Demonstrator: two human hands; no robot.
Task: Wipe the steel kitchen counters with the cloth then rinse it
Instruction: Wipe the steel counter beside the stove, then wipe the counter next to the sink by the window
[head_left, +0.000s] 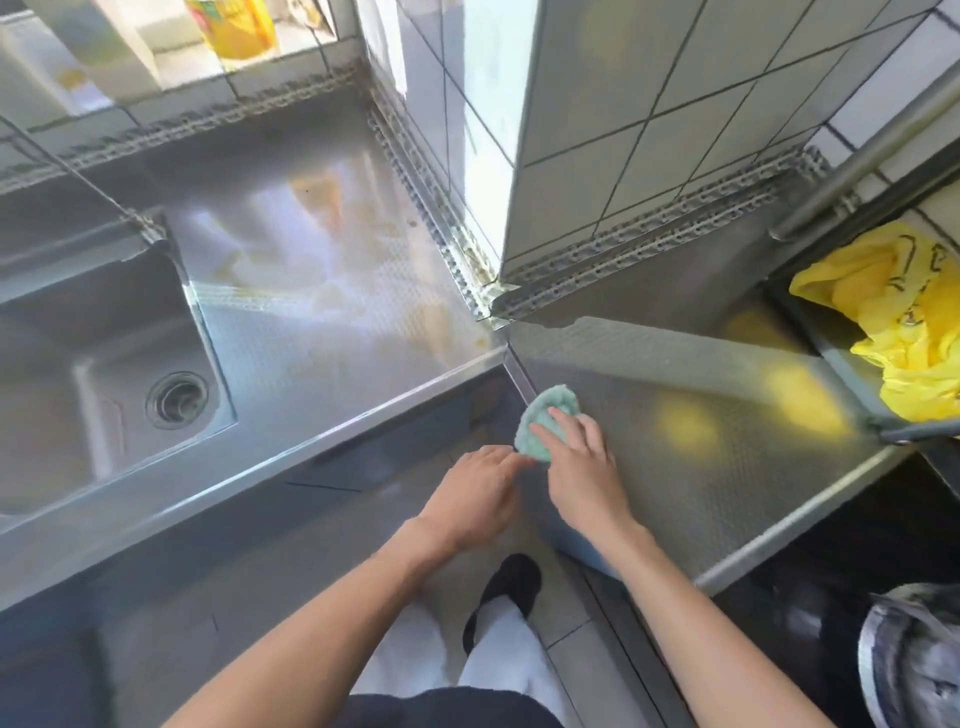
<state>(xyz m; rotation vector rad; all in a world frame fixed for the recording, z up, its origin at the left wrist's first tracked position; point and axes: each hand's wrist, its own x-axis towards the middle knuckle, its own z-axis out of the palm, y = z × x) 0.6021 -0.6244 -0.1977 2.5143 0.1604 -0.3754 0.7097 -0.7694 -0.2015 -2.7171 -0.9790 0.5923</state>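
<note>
step: wiping, I'd say. The right hand (582, 457) has the cloth (546, 421) pressed onto the near corner of the right-hand desk (727, 467), right at the edge where the two desks meet.

right fingers: laid flat and slightly spread on top of the cloth, pinning it to the steel rather than pinching it.

left hand (472, 499): just left of the cloth, off the desk edge, fingers (506, 460) loosely together and reaching toward the cloth's near corner. Can't tell if they actually touch it, it's a bit blurry there.

cloth: small, teal, bunched up, sticking out ahead of the right fingers.

left desk (337, 291): well ahead and left of the fingers, looks streaky with yellowish smears, so probably not done yet.

sink (104, 364): far left of the fingers, looks dry.

yellow bag (893, 332): far right of the fingers, its colour reflecting on the steel.

next move: my guess is sweeping the cloth outward across the rest of the right desk, keeping flat pressure, then doing the smeared left desk before the cloth goes to the sink for the rinse.
</note>
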